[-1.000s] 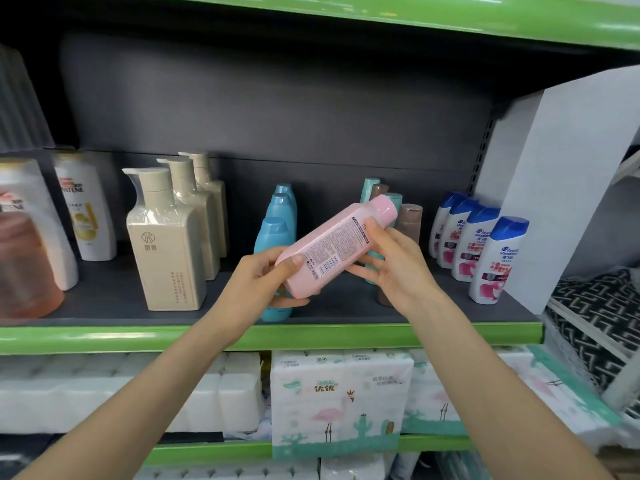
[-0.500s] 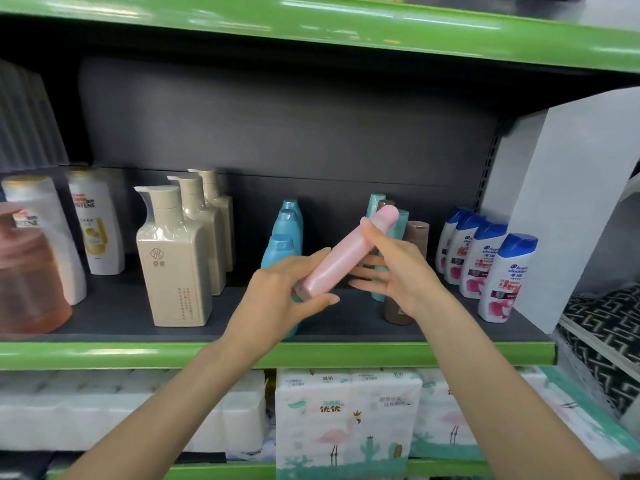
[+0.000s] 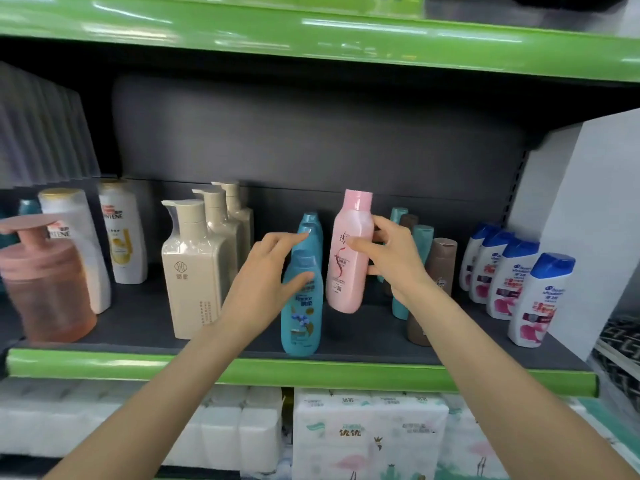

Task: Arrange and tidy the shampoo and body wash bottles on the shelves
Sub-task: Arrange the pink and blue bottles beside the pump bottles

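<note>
A pink bottle [image 3: 348,251] stands upright just above the dark shelf floor [image 3: 138,320], label facing me. My right hand [image 3: 391,258] grips it from its right side, thumb across the front. My left hand [image 3: 266,275] has let go and hovers with fingers spread in front of a row of blue bottles [image 3: 303,306], its fingertips touching or nearly touching them. Teal and brown bottles [image 3: 440,268] stand behind my right hand, partly hidden.
Beige pump bottles [image 3: 192,271] stand left of centre, white Pantene bottles [image 3: 119,233] and an orange pump bottle [image 3: 45,289] further left. White bottles with blue caps [image 3: 533,306] line the right. The green shelf lip [image 3: 311,370] runs below, tissue packs [image 3: 367,434] underneath.
The pink bottle went from tilted in both hands to upright at the shelf. My left hand released it and now sits by the blue bottles; my right hand keeps holding it.
</note>
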`<action>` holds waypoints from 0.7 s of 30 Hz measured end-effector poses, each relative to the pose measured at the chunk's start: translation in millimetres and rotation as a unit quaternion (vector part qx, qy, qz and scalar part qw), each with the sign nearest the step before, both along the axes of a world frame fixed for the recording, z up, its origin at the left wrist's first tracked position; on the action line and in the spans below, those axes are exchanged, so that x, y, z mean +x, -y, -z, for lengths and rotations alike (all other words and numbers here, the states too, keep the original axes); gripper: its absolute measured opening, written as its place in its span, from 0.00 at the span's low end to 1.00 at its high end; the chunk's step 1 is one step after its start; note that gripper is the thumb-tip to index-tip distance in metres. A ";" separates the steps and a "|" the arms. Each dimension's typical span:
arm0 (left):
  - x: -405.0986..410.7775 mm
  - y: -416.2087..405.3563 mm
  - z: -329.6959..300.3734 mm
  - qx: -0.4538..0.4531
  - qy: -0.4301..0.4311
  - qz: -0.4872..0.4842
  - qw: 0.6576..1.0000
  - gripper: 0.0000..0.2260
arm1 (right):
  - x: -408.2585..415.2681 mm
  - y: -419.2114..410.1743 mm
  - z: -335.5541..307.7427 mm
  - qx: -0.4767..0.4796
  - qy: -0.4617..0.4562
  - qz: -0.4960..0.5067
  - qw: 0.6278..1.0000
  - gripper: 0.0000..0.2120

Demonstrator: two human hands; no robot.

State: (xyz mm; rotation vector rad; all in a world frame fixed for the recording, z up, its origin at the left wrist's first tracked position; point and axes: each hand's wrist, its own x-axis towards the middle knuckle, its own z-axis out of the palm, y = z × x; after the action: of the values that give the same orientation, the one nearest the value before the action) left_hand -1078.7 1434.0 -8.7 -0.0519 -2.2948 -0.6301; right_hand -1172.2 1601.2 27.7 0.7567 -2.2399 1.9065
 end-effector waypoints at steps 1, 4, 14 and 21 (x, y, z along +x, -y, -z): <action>-2.2 3.5 -0.4 0.033 0.026 0.013 0.999 0.24 | -3.5 4.8 1.5 0.009 -0.011 -0.003 1.000 0.13; -6.4 10.4 0.8 0.090 0.048 0.045 0.994 0.19 | -14.0 18.5 8.0 0.025 -0.018 -0.020 0.999 0.14; -6.9 22.0 2.4 0.115 0.054 0.080 0.989 0.17 | -40.3 47.7 36.6 -0.009 0.123 -0.148 0.981 0.20; -8.4 24.6 1.3 0.108 0.057 0.085 0.989 0.16 | -46.5 55.8 49.8 -0.003 0.133 -0.158 0.978 0.18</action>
State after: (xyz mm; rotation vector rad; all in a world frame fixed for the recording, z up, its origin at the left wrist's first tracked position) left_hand -1087.2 1409.4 -10.0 -0.1102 -2.3339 -0.9894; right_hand -1218.8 1545.4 -22.1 0.9596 -2.3810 2.2795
